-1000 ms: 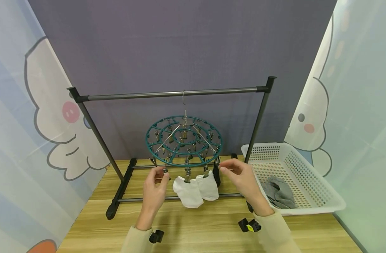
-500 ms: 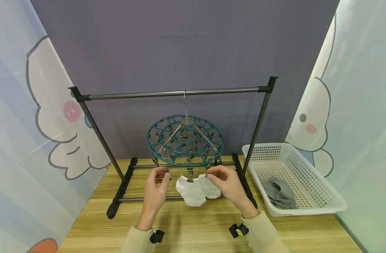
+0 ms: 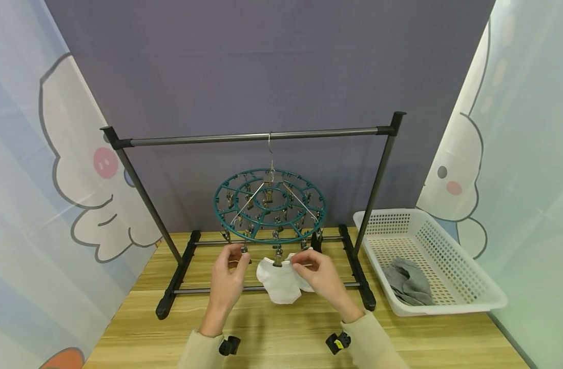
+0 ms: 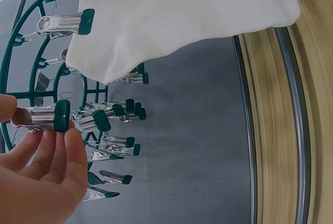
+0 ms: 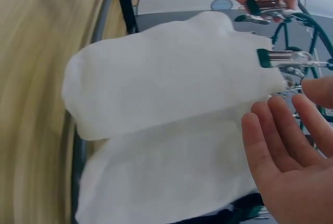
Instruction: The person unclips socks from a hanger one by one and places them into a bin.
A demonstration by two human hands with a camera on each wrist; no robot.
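Two white socks, one nearer (image 5: 171, 78) and one behind it (image 5: 171, 167), hang from a round green clip hanger (image 3: 255, 239). A metal clip with green tips (image 5: 281, 58) bites the nearer sock's top edge. My left hand (image 3: 228, 277) pinches another clip (image 4: 39, 117) between thumb and fingers, left of the socks; nothing hangs from that clip. My right hand (image 3: 325, 279) is at the nearer sock's top right corner, fingers loosely bent. In the right wrist view its thumb and fingertips stand apart, right beside the sock's edge.
The hanger hooks over the bar of a dark metal rack (image 3: 193, 139) on a wooden table (image 3: 281, 333). Something black (image 3: 316, 241) hangs at the hanger's right side. A white basket (image 3: 461, 256) at the right holds grey cloth (image 3: 407, 282). Several free clips (image 4: 112, 143) dangle below the rings.
My right hand has moved left, from beside the black item across the farther sock to the nearer sock's corner. The left hand stays at its clip.
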